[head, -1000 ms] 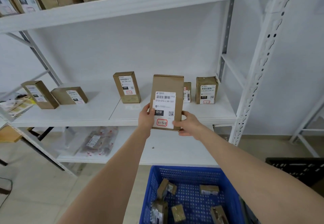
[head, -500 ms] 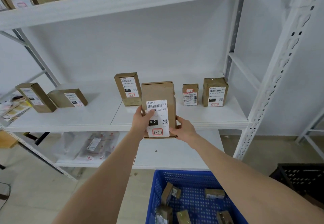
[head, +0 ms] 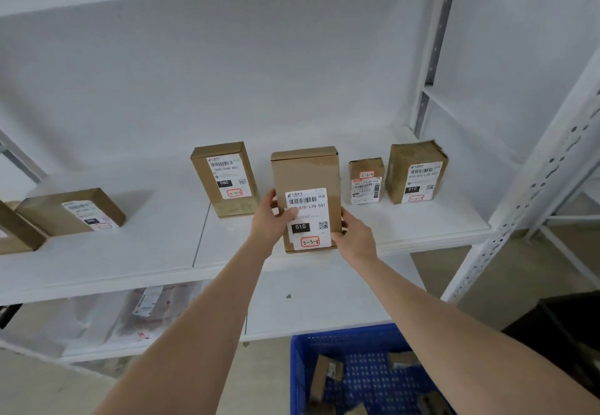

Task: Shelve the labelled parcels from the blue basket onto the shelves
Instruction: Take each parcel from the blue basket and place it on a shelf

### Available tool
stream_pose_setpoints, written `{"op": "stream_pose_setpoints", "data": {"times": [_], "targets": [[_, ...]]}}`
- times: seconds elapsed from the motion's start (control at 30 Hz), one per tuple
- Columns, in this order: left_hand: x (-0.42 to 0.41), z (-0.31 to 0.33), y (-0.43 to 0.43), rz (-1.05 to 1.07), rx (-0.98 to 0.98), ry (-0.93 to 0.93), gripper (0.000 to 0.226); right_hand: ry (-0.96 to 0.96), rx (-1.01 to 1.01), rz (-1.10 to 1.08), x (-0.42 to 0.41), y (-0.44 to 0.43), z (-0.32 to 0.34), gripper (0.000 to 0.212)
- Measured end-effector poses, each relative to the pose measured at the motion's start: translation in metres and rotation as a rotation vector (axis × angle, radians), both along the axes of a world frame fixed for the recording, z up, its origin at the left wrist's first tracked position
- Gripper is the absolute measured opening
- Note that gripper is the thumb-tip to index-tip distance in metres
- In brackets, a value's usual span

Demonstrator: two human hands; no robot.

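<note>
- Left hand (head: 269, 219) and right hand (head: 355, 239) each grip the upright parcel (head: 306, 200) by its sides.
- Parcel near the shelf (head: 130, 252) front edge, label facing outward.

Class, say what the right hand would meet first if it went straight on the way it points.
The right hand grips the held parcel; pushing on, it would likely reach the small parcel behind first, though depth is unclear.
</note>
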State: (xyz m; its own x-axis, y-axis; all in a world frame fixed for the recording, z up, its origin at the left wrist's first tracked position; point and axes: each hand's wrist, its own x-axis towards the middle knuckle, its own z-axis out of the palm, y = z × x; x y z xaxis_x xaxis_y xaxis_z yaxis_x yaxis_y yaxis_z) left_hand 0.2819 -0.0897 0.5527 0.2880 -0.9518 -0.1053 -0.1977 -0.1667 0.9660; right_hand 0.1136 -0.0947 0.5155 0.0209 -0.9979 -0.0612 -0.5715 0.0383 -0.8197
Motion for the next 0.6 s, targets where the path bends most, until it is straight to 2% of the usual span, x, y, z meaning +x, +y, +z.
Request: {"op": "stream_pose_setpoints", "data": {"times": [0.2, 0.43, 0.53, 0.6], "targets": [[-0.001, -0.025, -0.024, -0.01, -0.031, -0.074, 0.054, 0.065, -0.01, -0.126, 0.012, -0.025, -0.024, 0.044], [-0.007, -0.046, -0.036, -0.01, 0.006, -0.118, 0.056, 0.093, -0.064, -0.129, 0.017, -0.033, -0.044, 0.047], [-0.011, -0.043, -0.038, 0.003, -0.043, -0.17, 0.055, 0.093, -0.071, -0.133, 0.019, -0.032, -0.047, 0.047], [-0.013, -0.034, -0.037, 0.02, -0.114, -0.146, 0.064, 0.097, -0.072, -0.13, 0.019, -0.03, -0.048, 0.047]]}}
